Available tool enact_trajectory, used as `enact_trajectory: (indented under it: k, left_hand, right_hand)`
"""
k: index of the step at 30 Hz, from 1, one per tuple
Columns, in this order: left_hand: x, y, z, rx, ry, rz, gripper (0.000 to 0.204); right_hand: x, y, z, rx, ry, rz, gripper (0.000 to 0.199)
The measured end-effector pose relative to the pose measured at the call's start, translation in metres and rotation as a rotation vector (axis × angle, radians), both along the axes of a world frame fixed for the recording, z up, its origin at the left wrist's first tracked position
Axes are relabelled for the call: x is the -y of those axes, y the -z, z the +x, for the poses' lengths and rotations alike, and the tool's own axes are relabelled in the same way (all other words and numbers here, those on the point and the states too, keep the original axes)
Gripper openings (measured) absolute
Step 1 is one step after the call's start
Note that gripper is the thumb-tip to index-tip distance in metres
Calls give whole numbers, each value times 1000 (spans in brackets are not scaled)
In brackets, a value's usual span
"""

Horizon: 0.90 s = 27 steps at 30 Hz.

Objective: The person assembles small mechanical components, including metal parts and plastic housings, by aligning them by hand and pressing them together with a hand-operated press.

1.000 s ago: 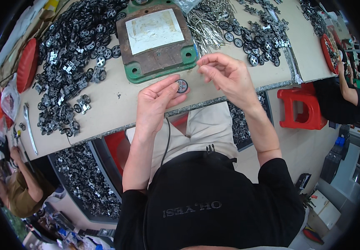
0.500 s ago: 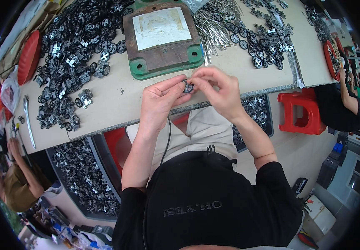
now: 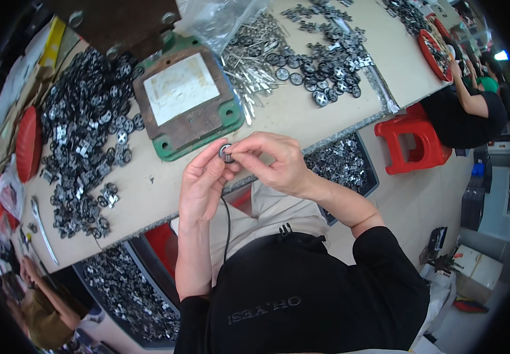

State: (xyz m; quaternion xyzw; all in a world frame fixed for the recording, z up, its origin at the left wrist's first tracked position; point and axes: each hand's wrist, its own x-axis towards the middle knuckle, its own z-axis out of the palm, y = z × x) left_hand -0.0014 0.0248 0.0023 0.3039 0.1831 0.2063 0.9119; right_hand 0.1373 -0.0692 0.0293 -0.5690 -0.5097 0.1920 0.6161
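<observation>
Just in front of the bench edge, my left hand [image 3: 203,180] holds a small dark wheel [image 3: 225,154] with a pale rim between thumb and fingers. The wheel is tilted, partly covered by fingertips. From the right, my right hand [image 3: 275,163] has thumb and forefinger pinched together against the wheel; whether a tiny part sits between them is hidden. Beyond the hands stands a green-based press [image 3: 171,150] with a brown metal plate and a white pad [image 3: 182,88]. Loose black spoked wheels [image 3: 321,98] lie to the right of it, near a heap of thin metal rods [image 3: 246,74].
A big pile of black wheels and wheel assemblies [image 3: 84,147] covers the left bench. Nearby are a red dish [image 3: 28,144] and a wrench [image 3: 44,230]. Crates of small parts [image 3: 125,289] sit below the bench. A red stool [image 3: 411,144] and other people flank me.
My view has turned, so the bench and press sit further left and lower, with more of the press's upper part showing. Both hands stay together at the wheel, which now appears more tilted.
</observation>
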Motion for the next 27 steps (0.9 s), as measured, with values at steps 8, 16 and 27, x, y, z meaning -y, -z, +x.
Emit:
enact_trajectory:
  k: [8,16,27]
  left_hand:
    - [1,5,7,80,28,-105,33]
    - [-2,7,6,98,37,-149,32]
    - [2,5,3,18,-29,-59,33]
  right_hand:
    - [0,-27,33,-77,-244,-191,17]
    - [-43,-17,179,641,408,-543,29]
    - [-21,-37,127,-190,38,-442,22]
